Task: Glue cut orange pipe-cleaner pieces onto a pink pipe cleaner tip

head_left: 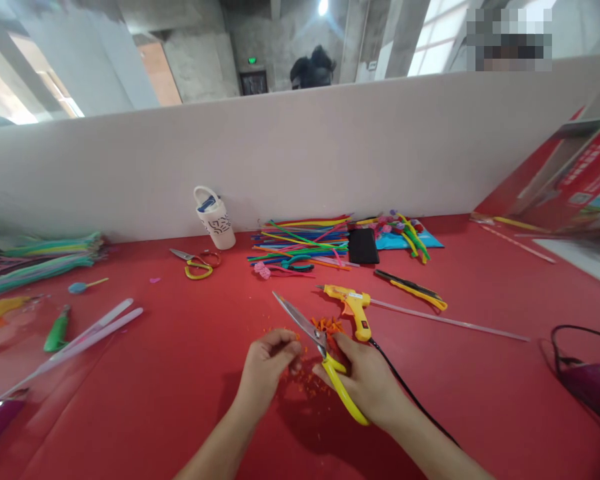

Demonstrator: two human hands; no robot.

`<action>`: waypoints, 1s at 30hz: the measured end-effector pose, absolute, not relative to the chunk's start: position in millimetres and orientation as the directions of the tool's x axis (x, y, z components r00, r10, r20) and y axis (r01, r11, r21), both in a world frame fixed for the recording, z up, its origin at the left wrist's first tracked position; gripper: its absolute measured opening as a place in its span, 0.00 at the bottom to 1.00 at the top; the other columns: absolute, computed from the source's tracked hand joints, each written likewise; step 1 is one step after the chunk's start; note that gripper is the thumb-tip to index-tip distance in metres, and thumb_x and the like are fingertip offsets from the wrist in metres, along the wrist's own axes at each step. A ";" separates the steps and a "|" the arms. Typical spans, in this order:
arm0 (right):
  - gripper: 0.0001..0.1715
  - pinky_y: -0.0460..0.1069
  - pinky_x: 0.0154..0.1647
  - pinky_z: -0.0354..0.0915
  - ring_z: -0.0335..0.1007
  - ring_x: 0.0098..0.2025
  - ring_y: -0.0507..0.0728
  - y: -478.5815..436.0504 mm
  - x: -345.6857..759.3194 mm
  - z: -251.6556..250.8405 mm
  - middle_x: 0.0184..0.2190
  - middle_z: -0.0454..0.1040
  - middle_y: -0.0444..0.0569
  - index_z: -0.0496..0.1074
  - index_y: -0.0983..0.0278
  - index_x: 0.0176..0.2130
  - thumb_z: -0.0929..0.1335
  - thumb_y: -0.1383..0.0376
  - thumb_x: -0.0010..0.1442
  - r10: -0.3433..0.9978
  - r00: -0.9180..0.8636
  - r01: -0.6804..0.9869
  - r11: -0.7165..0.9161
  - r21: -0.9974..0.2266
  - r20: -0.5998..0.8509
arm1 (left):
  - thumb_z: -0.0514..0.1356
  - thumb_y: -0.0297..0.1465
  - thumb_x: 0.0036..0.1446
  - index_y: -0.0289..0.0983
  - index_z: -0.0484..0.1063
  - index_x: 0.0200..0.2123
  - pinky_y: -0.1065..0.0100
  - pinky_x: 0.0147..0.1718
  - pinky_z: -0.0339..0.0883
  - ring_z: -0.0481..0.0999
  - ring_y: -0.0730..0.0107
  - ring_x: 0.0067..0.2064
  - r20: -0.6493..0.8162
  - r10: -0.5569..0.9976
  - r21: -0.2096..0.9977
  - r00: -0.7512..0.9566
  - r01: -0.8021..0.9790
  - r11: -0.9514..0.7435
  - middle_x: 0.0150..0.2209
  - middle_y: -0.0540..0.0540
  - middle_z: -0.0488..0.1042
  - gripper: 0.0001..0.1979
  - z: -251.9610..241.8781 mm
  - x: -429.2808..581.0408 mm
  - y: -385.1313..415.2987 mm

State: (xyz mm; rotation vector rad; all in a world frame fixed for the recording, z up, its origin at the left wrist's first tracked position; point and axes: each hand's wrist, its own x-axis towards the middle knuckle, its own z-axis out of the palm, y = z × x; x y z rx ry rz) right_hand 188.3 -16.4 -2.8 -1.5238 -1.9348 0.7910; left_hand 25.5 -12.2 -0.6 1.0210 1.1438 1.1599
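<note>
My right hand [365, 377] grips yellow-handled scissors [341, 393], whose closed-looking blades point up and to the left. Just left of them, my left hand [273, 367] has thumb and fingers drawn together in a pinch; whatever sits between the fingertips is too small to make out. Short orange fuzzy pieces [327, 325] lie in a small heap behind the scissors, and fine orange bits [310, 383] are scattered between my hands. A yellow glue gun [349, 303] rests just beyond my right hand, with a long clear glue stick [450, 321] running out of its back.
Colourful pipe cleaners [300, 241] spread across the back of the red table [180, 400], beside a black phone-like slab [363, 247]. Another pair of scissors [197, 265] lies near a white cup [217, 223]. The glue gun's black cord [410, 393] passes behind my right arm.
</note>
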 end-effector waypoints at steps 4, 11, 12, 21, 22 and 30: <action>0.13 0.46 0.22 0.49 0.65 0.22 0.55 -20.3 193.1 -6.2 0.22 0.71 0.46 0.60 0.62 0.29 0.64 0.55 0.52 0.953 -0.298 0.823 0.284 -0.492 0.052 | 0.62 0.32 0.46 0.35 0.70 0.22 0.75 0.21 0.58 0.64 0.77 0.20 -0.120 0.988 0.956 -0.096 -0.278 0.089 0.18 0.53 0.67 0.07 -0.2 15.6 -5.5; 0.16 0.48 0.23 0.48 0.71 0.25 0.60 -19.9 190.0 -16.6 0.24 0.75 0.51 0.62 0.64 0.32 0.60 0.54 0.58 0.923 -0.377 0.866 0.379 -0.325 0.074 | 0.64 0.29 0.43 0.34 0.71 0.21 0.76 0.21 0.60 0.66 0.78 0.20 -0.118 0.981 0.917 -0.155 -0.397 0.047 0.18 0.53 0.68 0.05 4.6 14.0 -5.8; 0.16 0.49 0.22 0.48 0.71 0.25 0.60 -19.6 190.1 -17.2 0.23 0.74 0.51 0.62 0.64 0.32 0.59 0.53 0.58 0.921 -0.380 0.869 0.386 -0.309 0.083 | 0.64 0.29 0.43 0.34 0.72 0.21 0.76 0.21 0.60 0.66 0.79 0.20 -0.116 0.980 0.914 -0.160 -0.404 0.042 0.18 0.53 0.69 0.05 4.8 14.2 -6.2; 0.17 0.49 0.21 0.46 0.71 0.23 0.60 -21.0 192.6 -23.3 0.21 0.74 0.51 0.63 0.64 0.31 0.58 0.53 0.60 0.899 -0.413 0.865 0.438 -0.246 0.147 | 0.64 0.29 0.43 0.34 0.71 0.20 0.77 0.21 0.60 0.66 0.80 0.20 -0.105 0.980 0.904 -0.170 -0.427 0.023 0.19 0.53 0.69 0.06 6.1 13.6 -6.1; 0.17 0.49 0.21 0.46 0.71 0.22 0.60 -20.9 192.8 -24.1 0.21 0.74 0.51 0.63 0.64 0.31 0.59 0.54 0.60 0.896 -0.417 0.861 0.443 -0.251 0.150 | 0.64 0.29 0.43 0.34 0.71 0.21 0.77 0.21 0.60 0.66 0.80 0.20 -0.106 0.980 0.903 -0.169 -0.428 0.023 0.19 0.53 0.70 0.06 6.3 13.7 -5.9; 0.17 0.49 0.20 0.45 0.71 0.21 0.60 -19.0 193.1 -27.8 0.20 0.74 0.50 0.63 0.65 0.31 0.59 0.54 0.59 0.892 -0.427 0.856 0.451 -0.251 0.145 | 0.65 0.30 0.42 0.34 0.70 0.21 0.76 0.20 0.61 0.67 0.79 0.20 -0.102 0.982 0.899 -0.158 -0.437 0.023 0.20 0.53 0.70 0.07 4.7 13.1 -5.9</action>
